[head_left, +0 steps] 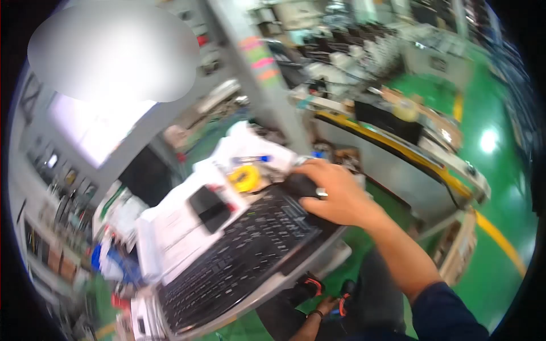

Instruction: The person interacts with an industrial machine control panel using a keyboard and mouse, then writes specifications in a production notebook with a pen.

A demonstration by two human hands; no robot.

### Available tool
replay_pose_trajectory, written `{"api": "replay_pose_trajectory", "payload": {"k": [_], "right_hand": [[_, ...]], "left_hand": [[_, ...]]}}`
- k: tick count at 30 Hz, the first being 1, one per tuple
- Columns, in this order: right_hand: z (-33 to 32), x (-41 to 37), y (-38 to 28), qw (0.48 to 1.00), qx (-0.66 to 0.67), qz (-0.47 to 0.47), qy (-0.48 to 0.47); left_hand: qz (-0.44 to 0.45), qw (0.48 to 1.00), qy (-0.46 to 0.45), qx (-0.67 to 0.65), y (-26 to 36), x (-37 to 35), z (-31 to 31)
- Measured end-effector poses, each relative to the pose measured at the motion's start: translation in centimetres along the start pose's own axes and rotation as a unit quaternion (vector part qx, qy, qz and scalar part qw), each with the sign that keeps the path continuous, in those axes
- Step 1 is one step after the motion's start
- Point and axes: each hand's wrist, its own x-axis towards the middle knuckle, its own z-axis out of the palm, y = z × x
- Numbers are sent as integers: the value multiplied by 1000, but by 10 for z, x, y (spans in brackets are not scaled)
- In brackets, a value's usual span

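My right hand (338, 193) curls over a black computer mouse (298, 185) at the right end of the desk, a ring on one finger. Just beside it lies a black keyboard (236, 256), slanting along the desk's near edge. Low between my legs rests my left hand (326, 305), a band on its wrist; its fingers are too small and blurred to read. Behind the keyboard are a dark phone-like slab (209, 209), a yellow round thing resembling a tape measure (244, 179) and a blue-ended pen (253, 159), on or near white papers (173, 227).
A bright screen (94, 128) stands at the far left. Plastic bags (122, 210) lie left of the papers. A grey post (259, 68) with coloured notes rises behind the desk. To the right runs a yellow-edged bench (392, 142) above the green floor (500, 187).
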Motion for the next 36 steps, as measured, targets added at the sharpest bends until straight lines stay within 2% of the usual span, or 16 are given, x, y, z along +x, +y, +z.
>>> {"api": "replay_pose_trajectory", "payload": {"k": [2,4,7,8,10,14,17,19,22,29,32,36], "right_hand": [[-8,4,-10,999,38,27,-18],[-12,3,-18,996,71,51,-8],[-13,3,-19,997,52,56,8],[-15,4,-21,996,48,69,-2],[-13,1,-24,995,49,90,-18],[-13,4,-27,993,45,104,-29],[-10,2,-18,996,24,81,-16],[-9,1,-16,998,15,68,-5],[-11,3,-23,993,30,115,-8],[-10,3,-22,992,32,122,-7],[-11,3,-22,992,31,124,-8],[-12,3,-24,990,36,134,-16]], "left_hand": [[-40,999,-20,-7,12,-6,-14],[-42,998,-37,-33,-13,7,-6],[84,994,63,20,-29,10,1],[85,995,52,-6,-31,14,5],[86,995,28,-53,-37,18,4],[37,998,42,-20,-12,3,1],[34,998,35,32,-12,8,-2],[56,997,43,14,-16,10,2],[59,997,34,27,-11,7,-2],[46,997,64,1,-2,-3,-1],[25,999,18,-16,-2,2,-5],[47,998,43,-5,6,-9,-6]]}}
